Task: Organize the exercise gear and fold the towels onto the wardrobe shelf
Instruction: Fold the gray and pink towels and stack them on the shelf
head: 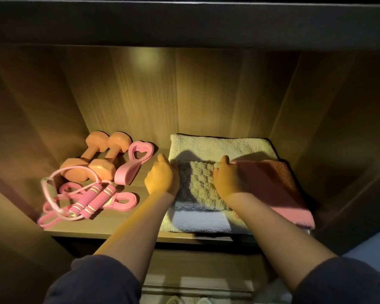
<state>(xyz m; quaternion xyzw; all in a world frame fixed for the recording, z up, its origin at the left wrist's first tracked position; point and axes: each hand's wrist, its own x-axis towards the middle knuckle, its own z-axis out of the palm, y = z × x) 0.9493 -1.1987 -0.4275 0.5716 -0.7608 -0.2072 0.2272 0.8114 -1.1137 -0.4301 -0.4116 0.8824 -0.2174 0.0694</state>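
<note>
Towels sit stacked on the shelf; my right hand presses flat on the top towel, left hand at its edge, grip unclear. Dumbbells lie left of it.

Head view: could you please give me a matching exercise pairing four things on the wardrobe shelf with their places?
Things:
1 dumbbells
2 jump rope
3 knobbly beige towel
4 pink towel

Places:
A far right of the shelf
B back left
C front left
D touched by both the left hand and the right hand

Pairs: 1-B, 2-C, 3-D, 4-A.
</note>
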